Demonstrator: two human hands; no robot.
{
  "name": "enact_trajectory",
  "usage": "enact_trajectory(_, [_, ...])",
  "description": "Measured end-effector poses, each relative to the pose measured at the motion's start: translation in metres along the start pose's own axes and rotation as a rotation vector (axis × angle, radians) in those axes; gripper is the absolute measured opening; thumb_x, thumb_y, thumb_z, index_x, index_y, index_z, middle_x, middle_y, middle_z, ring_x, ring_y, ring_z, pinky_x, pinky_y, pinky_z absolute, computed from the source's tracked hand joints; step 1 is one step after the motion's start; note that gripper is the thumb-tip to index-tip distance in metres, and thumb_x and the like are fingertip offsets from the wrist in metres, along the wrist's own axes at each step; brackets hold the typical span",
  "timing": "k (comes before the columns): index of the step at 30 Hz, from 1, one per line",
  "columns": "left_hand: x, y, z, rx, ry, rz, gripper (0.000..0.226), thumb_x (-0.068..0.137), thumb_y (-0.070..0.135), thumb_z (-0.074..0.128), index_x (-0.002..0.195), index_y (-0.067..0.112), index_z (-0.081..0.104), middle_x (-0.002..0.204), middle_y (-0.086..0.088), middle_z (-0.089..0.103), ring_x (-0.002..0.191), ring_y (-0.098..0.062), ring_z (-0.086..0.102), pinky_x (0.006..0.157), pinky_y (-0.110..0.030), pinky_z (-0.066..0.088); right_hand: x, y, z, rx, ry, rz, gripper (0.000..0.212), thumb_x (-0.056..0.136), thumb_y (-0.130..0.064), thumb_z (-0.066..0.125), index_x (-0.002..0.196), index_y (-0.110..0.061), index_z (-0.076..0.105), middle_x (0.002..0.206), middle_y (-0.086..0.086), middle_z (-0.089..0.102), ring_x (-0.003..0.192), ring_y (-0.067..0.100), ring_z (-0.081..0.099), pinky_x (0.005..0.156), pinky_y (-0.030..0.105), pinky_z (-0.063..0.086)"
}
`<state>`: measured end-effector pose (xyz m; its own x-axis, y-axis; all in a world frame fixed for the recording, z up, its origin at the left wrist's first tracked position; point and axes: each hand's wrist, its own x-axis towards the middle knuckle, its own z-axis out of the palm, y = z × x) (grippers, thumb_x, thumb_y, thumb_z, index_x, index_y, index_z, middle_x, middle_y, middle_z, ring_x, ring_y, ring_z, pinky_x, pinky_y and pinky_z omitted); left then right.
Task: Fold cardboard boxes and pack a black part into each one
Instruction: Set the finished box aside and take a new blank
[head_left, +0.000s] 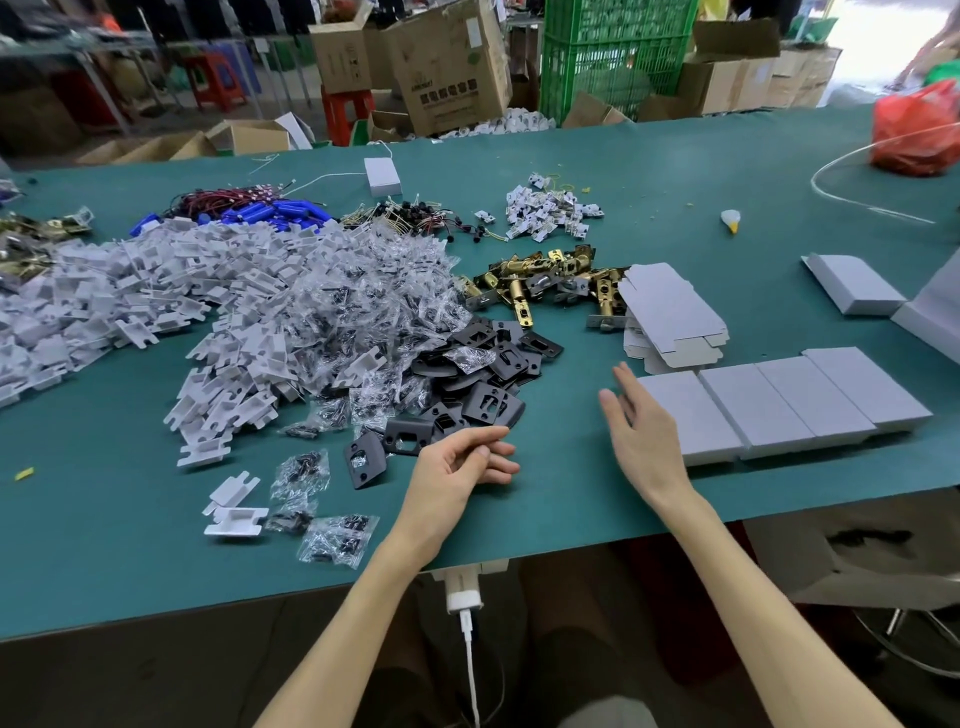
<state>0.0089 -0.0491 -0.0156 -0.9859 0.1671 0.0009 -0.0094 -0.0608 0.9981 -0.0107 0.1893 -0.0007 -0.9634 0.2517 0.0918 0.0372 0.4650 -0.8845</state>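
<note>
Hovering empty, the loosely curled left hand (462, 460) should pinch one flat black metal plate (363, 462); the outstretched, empty right hand (641, 426) should lift one grey cardboard blank (670, 304).

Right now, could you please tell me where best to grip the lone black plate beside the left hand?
I'd pinch the black plate by its near right edge, coming from the right with the left hand: it lies flat, that edge is clear, bags flank its left.

Bare forearms (727, 561), left hand (462, 460) and right hand (641, 421), dark brownish clothing (582, 654) below
</note>
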Motion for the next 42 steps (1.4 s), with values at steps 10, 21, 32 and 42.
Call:
enact_trajectory(10, [0.002,-0.004,0.0,0.045,-0.008,0.003,0.033,0.107,-0.007,0.044,0.121,0.005,0.072,0.102,-0.013,0.077,0.089,-0.026,0.076,0.081,-0.029,0.06,0.011,-0.001,0.003,-0.019,-0.032,0.017,0.059,0.107,-0.039,0.05,0.158,-0.014,0.035,0.163,-0.002,0.036,0.147,0.016,0.039,0.121,0.03,0.027])
enact_trajectory(21, [0.001,-0.003,-0.001,0.043,-0.01,0.001,0.033,0.107,-0.007,0.044,0.118,0.007,0.073,0.1,-0.013,0.077,0.087,-0.027,0.076,0.08,-0.029,0.06,0.024,0.008,-0.014,0.023,0.047,0.098,0.053,0.107,-0.03,0.05,0.155,-0.01,0.04,0.156,0.003,0.047,0.142,0.016,0.045,0.114,0.026,0.03])
enact_trajectory(32, [0.001,-0.003,0.002,0.056,-0.013,0.012,0.034,0.107,-0.007,0.045,0.114,0.009,0.073,0.098,-0.014,0.077,0.083,-0.026,0.076,0.078,-0.027,0.06,0.018,0.003,-0.005,-0.038,0.004,0.064,0.05,0.105,-0.027,0.054,0.152,-0.013,0.047,0.153,0.001,0.051,0.138,0.014,0.05,0.11,0.021,0.031])
enact_trajectory(42, [-0.001,-0.001,0.003,0.101,0.002,0.018,0.031,0.106,-0.009,0.044,0.113,0.002,0.072,0.097,-0.021,0.074,0.078,-0.024,0.074,0.078,-0.029,0.06,0.065,-0.024,-0.002,-0.683,0.072,-0.172,0.057,0.106,-0.017,0.045,0.157,0.003,0.026,0.166,0.017,0.023,0.155,0.033,0.014,0.128,0.039,0.011])
